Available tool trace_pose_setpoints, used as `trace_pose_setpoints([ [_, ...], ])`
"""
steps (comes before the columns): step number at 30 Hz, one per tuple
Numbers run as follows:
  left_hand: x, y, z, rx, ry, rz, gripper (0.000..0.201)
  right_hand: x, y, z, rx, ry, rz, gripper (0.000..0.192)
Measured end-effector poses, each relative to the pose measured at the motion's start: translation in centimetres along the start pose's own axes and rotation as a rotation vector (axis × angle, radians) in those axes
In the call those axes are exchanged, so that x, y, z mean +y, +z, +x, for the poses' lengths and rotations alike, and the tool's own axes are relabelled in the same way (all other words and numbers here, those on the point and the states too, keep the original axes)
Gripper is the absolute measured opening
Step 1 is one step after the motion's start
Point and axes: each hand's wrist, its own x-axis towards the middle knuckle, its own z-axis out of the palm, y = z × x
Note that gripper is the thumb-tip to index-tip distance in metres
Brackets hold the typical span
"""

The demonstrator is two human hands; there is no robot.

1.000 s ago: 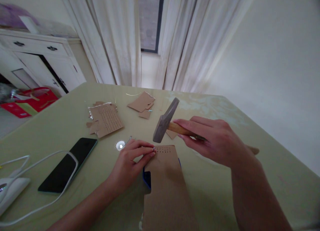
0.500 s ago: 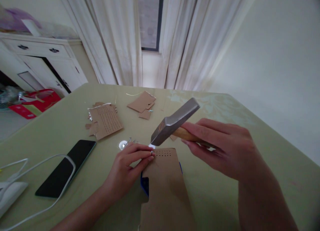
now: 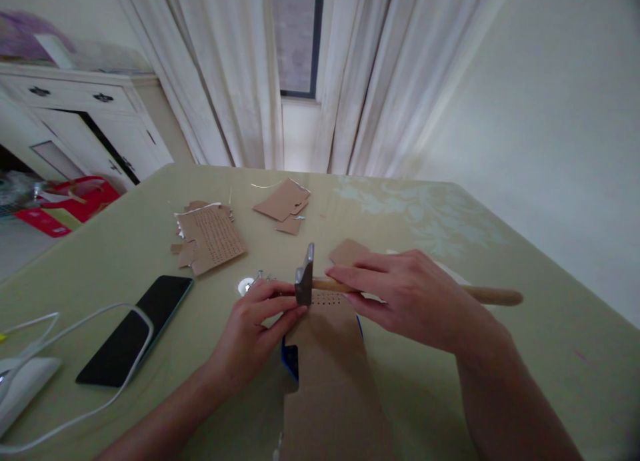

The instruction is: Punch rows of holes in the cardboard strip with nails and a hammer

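Note:
My right hand [image 3: 400, 291] grips the wooden handle of a hammer [image 3: 304, 278] close to its metal head. The head is down at the far left corner of a brown cardboard piece [image 3: 335, 374], right at my left fingertips. My left hand [image 3: 265, 321] is closed in a pinch there, around a small nail whose tip and head are now hidden behind the hammer. Rows of small punched holes run along the cardboard's far edge. Beneath the cardboard a blue object [image 3: 289, 361] shows at its left cutout and right side.
Loose nails [image 3: 260, 276] lie by a small white round dish [image 3: 245, 286] beyond my left hand. A holed cardboard scrap [image 3: 215, 241], more scraps [image 3: 284, 201], a black phone [image 3: 137, 331] and a white cable [image 3: 113, 308] are on the table.
The hammer has swung down and left, from raised and tilted above the cardboard to my left fingertips. My left hand has stayed almost in place.

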Motion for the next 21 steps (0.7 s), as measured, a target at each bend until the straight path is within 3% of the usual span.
trace_pose_setpoints([
  [2,0.0,0.0,0.0,-0.001,-0.002,0.002,0.013,0.0,0.1,0.0,-0.025,-0.001,-0.011,0.023],
  [8,0.1,0.0,-0.1,0.003,0.0,0.003,0.014,0.3,0.0,-0.1,0.11,0.067,0.049,0.029],
  [12,0.2,-0.2,0.0,-0.01,-0.018,0.003,0.013,0.0,0.5,0.5,-0.063,0.046,0.044,0.02],
  [14,0.3,-0.3,0.1,-0.013,-0.032,0.01,0.012,-0.1,0.4,0.6,-0.089,0.039,0.037,0.02],
  [18,0.5,-0.4,0.0,-0.047,-0.062,0.01,0.012,0.4,-0.6,0.1,0.069,0.068,0.086,0.027],
  [21,0.4,-0.4,-0.2,-0.092,-0.117,0.018,0.037,0.8,-0.9,-0.1,0.102,0.106,0.137,0.029],
])
